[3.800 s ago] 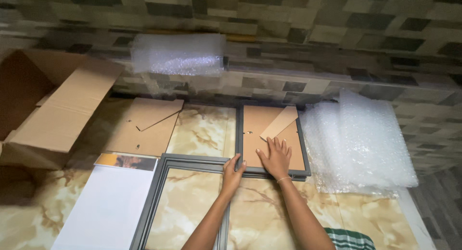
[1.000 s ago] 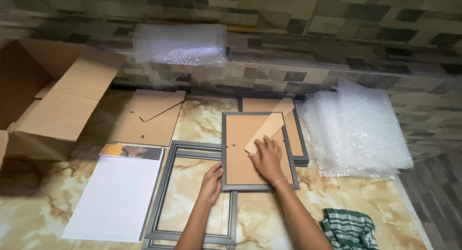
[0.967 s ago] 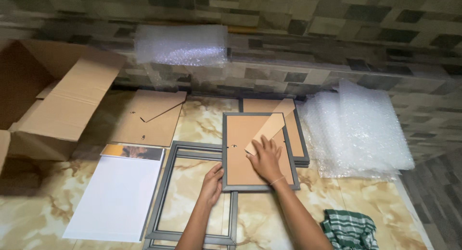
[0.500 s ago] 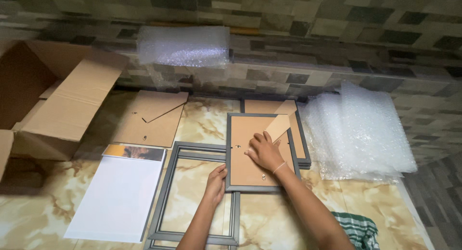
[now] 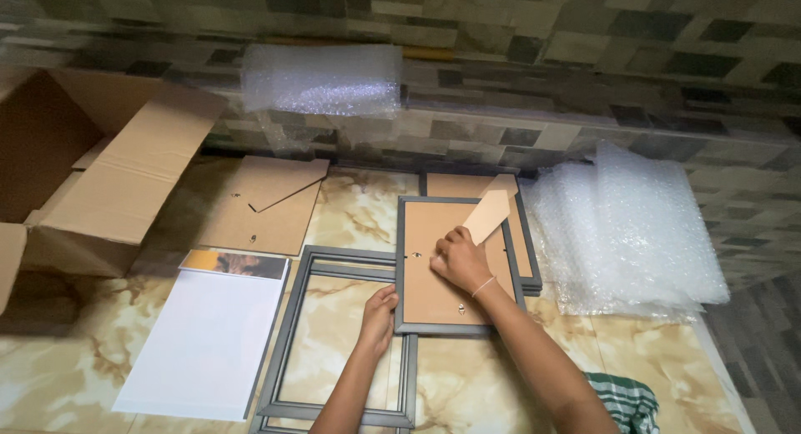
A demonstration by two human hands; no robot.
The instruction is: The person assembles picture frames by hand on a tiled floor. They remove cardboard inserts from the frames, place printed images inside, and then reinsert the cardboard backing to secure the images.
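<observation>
A grey picture frame [image 5: 417,313] lies face down on the marble floor, showing its brown backing board and a raised stand flap [image 5: 486,215]. My right hand [image 5: 459,261] rests on the backing near its middle, fingers curled at the small clips. My left hand [image 5: 378,315] holds the frame's lower left edge. Under that edge lies an empty grey frame [image 5: 288,338] with no backing. Another face-down frame [image 5: 524,234] sits partly beneath the first one, toward the wall.
A loose backing board [image 5: 267,204] lies to the left. White sheets [image 5: 204,338] sit beside the empty frame. An open cardboard box [image 5: 79,175] stands far left. Bubble wrap sheets [image 5: 634,234] are piled right, a bubble wrap roll [image 5: 321,79] rests on the ledge, striped cloth [image 5: 626,401] lies near me.
My right hand slid from the stand flap area to the middle of the backing board. The frame stays in place on the empty frame's edge, left hand unmoved.
</observation>
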